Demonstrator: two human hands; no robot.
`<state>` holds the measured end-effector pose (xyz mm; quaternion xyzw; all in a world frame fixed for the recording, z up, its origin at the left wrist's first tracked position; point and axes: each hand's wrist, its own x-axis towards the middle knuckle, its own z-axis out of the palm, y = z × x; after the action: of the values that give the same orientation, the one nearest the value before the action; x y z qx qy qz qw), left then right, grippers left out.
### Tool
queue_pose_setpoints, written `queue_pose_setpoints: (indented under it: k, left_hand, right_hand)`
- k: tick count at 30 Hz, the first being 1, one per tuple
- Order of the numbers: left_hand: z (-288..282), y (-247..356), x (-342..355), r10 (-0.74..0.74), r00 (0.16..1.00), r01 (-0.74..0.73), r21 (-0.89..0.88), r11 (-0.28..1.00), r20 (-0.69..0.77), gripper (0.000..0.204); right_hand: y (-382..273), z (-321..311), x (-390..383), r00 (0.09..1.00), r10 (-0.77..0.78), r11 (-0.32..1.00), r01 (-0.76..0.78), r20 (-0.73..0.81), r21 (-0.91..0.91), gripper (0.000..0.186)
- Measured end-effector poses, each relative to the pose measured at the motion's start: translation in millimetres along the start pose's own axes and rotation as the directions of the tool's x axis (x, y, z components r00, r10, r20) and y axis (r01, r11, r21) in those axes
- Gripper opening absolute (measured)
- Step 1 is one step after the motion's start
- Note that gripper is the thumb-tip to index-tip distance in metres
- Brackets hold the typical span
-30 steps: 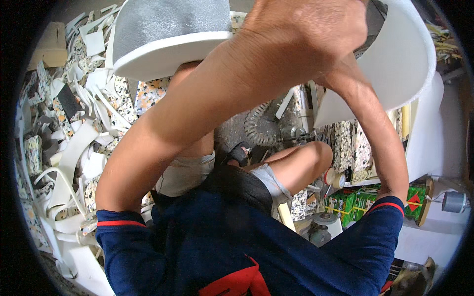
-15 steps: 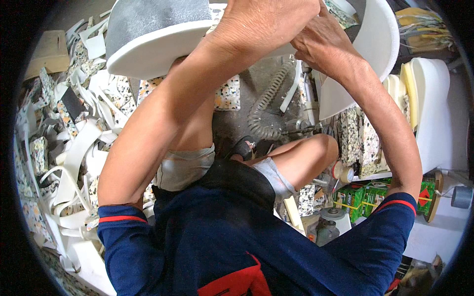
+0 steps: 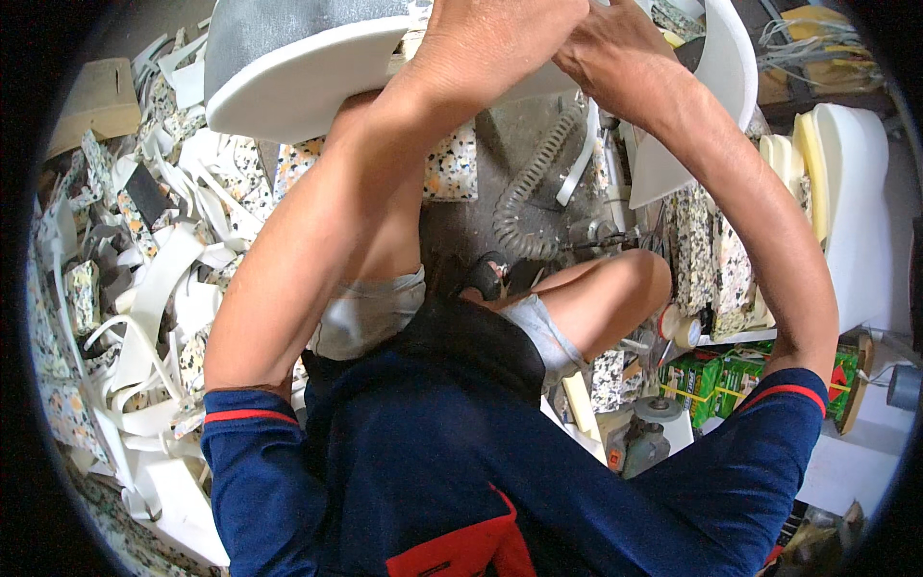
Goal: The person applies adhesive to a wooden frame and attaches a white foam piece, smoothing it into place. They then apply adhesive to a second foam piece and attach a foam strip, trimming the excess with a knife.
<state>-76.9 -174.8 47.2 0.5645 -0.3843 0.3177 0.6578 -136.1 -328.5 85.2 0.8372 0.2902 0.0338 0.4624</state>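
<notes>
At the top edge my left hand (image 3: pixel 505 43) is closed, its knuckles toward the right and its fingertips hidden. Close against it, my right hand (image 3: pixel 615 48) is bent inward with curled fingers; what lies between the fingers is out of sight. Beside and behind my hands stands a large curved piece with a grey face and a thick white foam edge (image 3: pixel 308 82), resting near my knee. To the right of my right hand a white foam sheet (image 3: pixel 726 67) curves downward; whether it joins the grey-faced piece cannot be seen.
White and speckled foam offcuts (image 3: pixel 144 298) pile up on the left, beside a tan block (image 3: pixel 96 96). A coiled air hose (image 3: pixel 524 192) lies on the floor ahead. At right are stacked foam slabs (image 3: pixel 851 192), green packages (image 3: pixel 707 380) and a grey power tool (image 3: pixel 646 447).
Both hands have shifted slightly left and up, still close together. The white sheet on the right has moved a little up and left with them.
</notes>
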Motion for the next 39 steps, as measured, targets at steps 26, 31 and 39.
queue_pose_setpoints:
  k: [26, 31, 39]
  left_hand:
    - [5.3, -27.6, -12.8, -0.066, 0.994, 0.062, -0.042, 0.997, -0.089, 0.067]
    - [3.8, -26.1, -13.8, -0.137, 0.986, 0.133, -0.05, 0.99, -0.094, 0.07]
    - [2.4, -30.7, -21.0, -0.164, 0.981, 0.158, -0.06, 0.986, -0.101, 0.072]
  right_hand:
    - [-38.3, -22.4, 2.0, 0.97, 0.147, 0.983, -0.121, 0.196, -0.137, 0.057]
    - [-47.4, -20.1, 4.0, 0.972, 0.165, 0.968, -0.126, 0.17, -0.217, 0.058]
    - [-52.5, -6.5, 10.3, 0.973, 0.158, 0.98, -0.135, 0.168, -0.144, 0.055]
